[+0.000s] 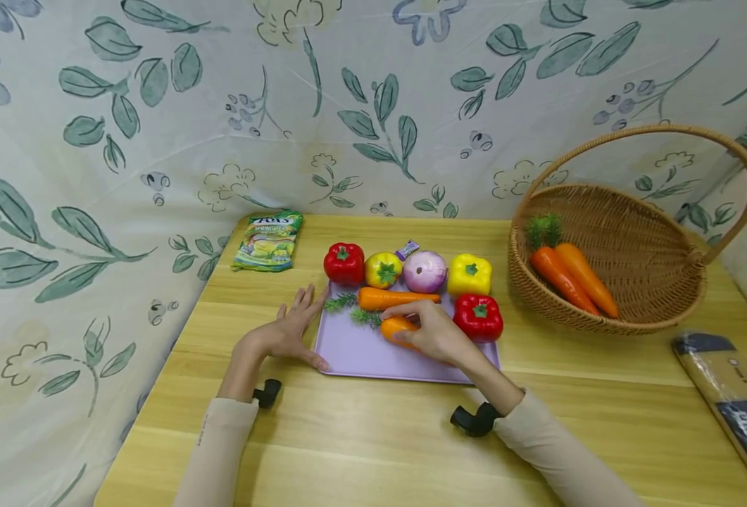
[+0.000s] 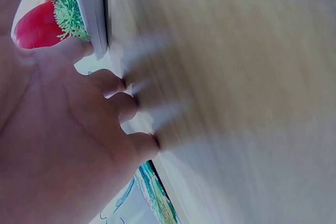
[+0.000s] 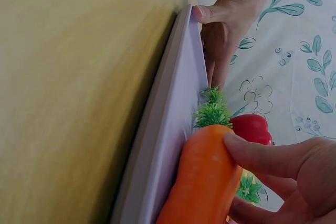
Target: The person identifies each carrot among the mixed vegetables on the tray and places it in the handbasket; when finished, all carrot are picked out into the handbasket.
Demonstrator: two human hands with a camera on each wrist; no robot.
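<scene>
My right hand [image 1: 429, 331] grips an orange carrot [image 3: 202, 177] with a green leafy top, thumb on one side and fingers on the other, low over the lilac tray [image 1: 360, 355]. Just behind it on the tray lies another carrot [image 1: 388, 298]. At the tray's left edge my left hand [image 1: 289, 329] is spread, its thumb at the near left corner and its other fingertips down on the table. Along the tray's far side sit a red bell pepper [image 1: 344, 264], a yellow-red pepper [image 1: 382, 270], a purple onion [image 1: 425, 272] and a yellow bell pepper [image 1: 469, 276]. Another red pepper [image 1: 478, 317] is at the right.
A wicker basket [image 1: 607, 246] with a tall handle stands right of the tray, holding two carrots [image 1: 572, 278]. A green candy bag [image 1: 268, 241] lies back left. Behind the onion is a small purple wrapper [image 1: 407, 249]. A brown package [image 1: 731, 401] lies at the right edge.
</scene>
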